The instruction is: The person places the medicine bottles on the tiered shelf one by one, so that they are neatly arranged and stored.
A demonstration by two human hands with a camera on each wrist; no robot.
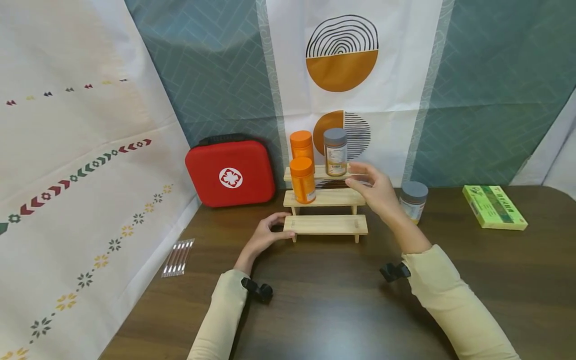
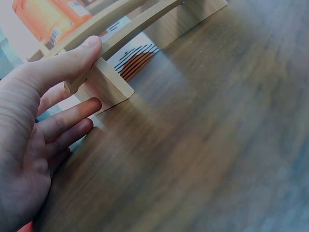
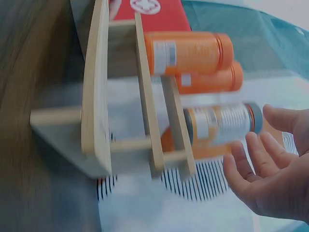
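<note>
A three-step wooden display rack [image 1: 326, 224] stands on the table. My left hand [image 1: 267, 234] grips the left end of its lowest step, the thumb over the edge of the board [image 2: 116, 43] and a finger behind it. Beside the top step, my right hand [image 1: 377, 194] has its fingers spread and holds nothing. Close to those fingertips is an upright grey-lidded jar [image 1: 335, 156] on the top step, also seen as a labelled jar [image 3: 224, 123] in the right wrist view. One orange bottle [image 1: 303, 182] occupies the middle step; another orange bottle [image 1: 300, 142] is behind it on top.
Left of the rack stands a red first-aid case [image 1: 230, 175]. A packet of cotton swabs [image 1: 178, 258] lies at the table's left side. Behind my right forearm is another grey-lidded jar [image 1: 412, 201], and farther right lies a green-yellow box [image 1: 495, 208].
</note>
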